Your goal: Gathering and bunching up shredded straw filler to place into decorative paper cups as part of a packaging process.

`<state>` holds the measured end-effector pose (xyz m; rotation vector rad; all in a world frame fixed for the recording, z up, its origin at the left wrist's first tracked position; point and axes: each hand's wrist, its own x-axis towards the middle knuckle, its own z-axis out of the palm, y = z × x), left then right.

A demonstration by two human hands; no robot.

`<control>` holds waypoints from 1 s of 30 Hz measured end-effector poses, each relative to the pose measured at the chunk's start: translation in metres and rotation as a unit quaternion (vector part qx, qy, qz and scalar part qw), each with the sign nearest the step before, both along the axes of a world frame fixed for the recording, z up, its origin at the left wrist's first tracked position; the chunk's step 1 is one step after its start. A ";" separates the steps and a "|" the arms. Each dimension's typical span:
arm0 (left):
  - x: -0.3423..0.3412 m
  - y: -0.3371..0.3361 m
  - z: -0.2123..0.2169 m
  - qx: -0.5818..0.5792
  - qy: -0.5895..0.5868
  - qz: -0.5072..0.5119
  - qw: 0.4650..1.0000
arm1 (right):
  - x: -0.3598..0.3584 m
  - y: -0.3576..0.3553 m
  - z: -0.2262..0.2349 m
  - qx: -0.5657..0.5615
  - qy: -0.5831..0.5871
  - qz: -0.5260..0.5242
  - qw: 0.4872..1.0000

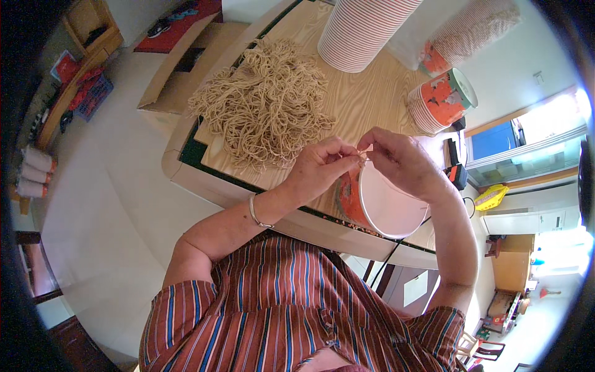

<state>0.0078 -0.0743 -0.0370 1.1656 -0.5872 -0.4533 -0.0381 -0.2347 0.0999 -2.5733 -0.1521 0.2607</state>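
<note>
My left hand [313, 166] and my right hand [403, 160] meet fingertip to fingertip at the rim of an orange paper bucket [387, 201] with a white inside. Both are closed in a pinch on a thin tan cord [364, 156], of which only a small bit shows between the fingers. The bucket lies tipped at the table's near edge, its mouth toward me. Beyond my left hand spreads a big tangled heap of tan cords [273, 102].
A tall stack of striped paper buckets [365, 34] stands at the back of the wooden table [365, 99]. A shorter orange bucket stack [437, 102] lies to the right, near a plastic-wrapped stack [474, 34]. An opened cardboard box [186, 68] sits beyond the table's left edge.
</note>
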 end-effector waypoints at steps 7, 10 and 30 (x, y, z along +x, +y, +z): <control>0.001 -0.001 -0.001 -0.019 0.025 -0.023 0.999 | -0.001 -0.001 0.000 0.013 0.023 -0.002 1.000; 0.001 -0.001 -0.001 -0.027 0.035 -0.026 0.999 | 0.001 -0.001 -0.003 0.024 0.024 -0.008 0.999; 0.004 -0.002 -0.002 -0.006 0.029 -0.020 0.999 | 0.004 -0.002 -0.002 0.004 0.050 -0.024 0.998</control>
